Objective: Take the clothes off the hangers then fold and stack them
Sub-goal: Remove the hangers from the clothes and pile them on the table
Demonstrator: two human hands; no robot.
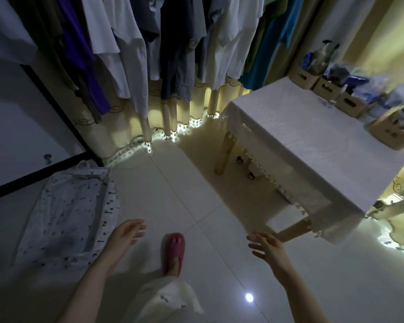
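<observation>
Clothes: a full row of clothes [173, 43] hangs along the top of the view, white, grey, navy, purple, olive and teal, packed shoulder to shoulder in front of a curtain [131, 127]. Their upper ends run out of frame, so the hangers cannot be seen.
Left hand: the left hand [126, 234] is held low over the floor [196, 183], fingers loose and spread, holding nothing.
Right hand: the right hand [269, 249] is raised near the worktop's near corner, fingers splayed apart, also holding nothing and touching nothing.
Worktop: the worktop [313, 141] under a white fringed cloth stands to the right of the clothes. No folded garment or stack shows on it. Open boxes [327, 88] of blurred odds and ends line its far edge.
Floor: a flat white patterned cloth [68, 217] lies at the left beside a dark-framed door. Whether it is a folded garment, a mat or a bag cannot be told. A red slipper [174, 255] is on the person's foot, between the hands.
Done: by my reading, little or nothing, as no stack is in sight.
Left: probably almost all of it. Each garment has to come off the row, be folded, likely on the worktop, and be stacked.
Step now: seemingly between garments, both hands free and well short of the row.
</observation>
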